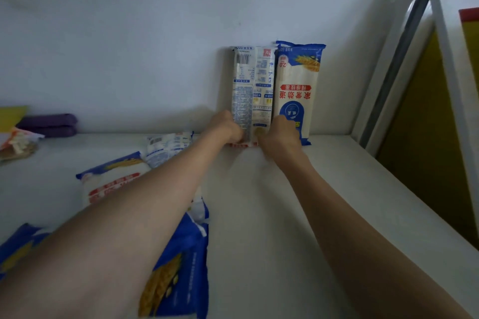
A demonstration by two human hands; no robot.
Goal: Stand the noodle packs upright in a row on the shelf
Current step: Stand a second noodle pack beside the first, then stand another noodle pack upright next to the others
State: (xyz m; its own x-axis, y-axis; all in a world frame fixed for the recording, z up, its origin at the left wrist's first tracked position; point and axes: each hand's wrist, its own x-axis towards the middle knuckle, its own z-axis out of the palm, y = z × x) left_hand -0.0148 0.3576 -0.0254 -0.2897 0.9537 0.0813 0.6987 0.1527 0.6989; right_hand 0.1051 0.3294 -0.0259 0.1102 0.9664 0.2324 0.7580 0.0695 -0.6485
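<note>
Two noodle packs stand upright against the back wall of the white shelf (298,189). The right one is a blue-and-white pack (298,83) with a wheat picture, printed upside down. To its left, touching it, stands a white pack (252,80) with its label side facing me. My left hand (228,128) grips this white pack's lower left edge and my right hand (278,132) grips its lower right edge. Several more noodle packs lie flat on the shelf to the left: a white one (166,146), a blue-and-red one (111,179) and a blue one (181,267) under my left forearm.
Two purple folded items (48,124) are stacked at the far left by the wall, with a yellow object (11,116) and a crinkled snack bag (18,145) beside them. A white upright frame (404,54) borders the shelf on the right. Another blue pack (15,246) shows at bottom left.
</note>
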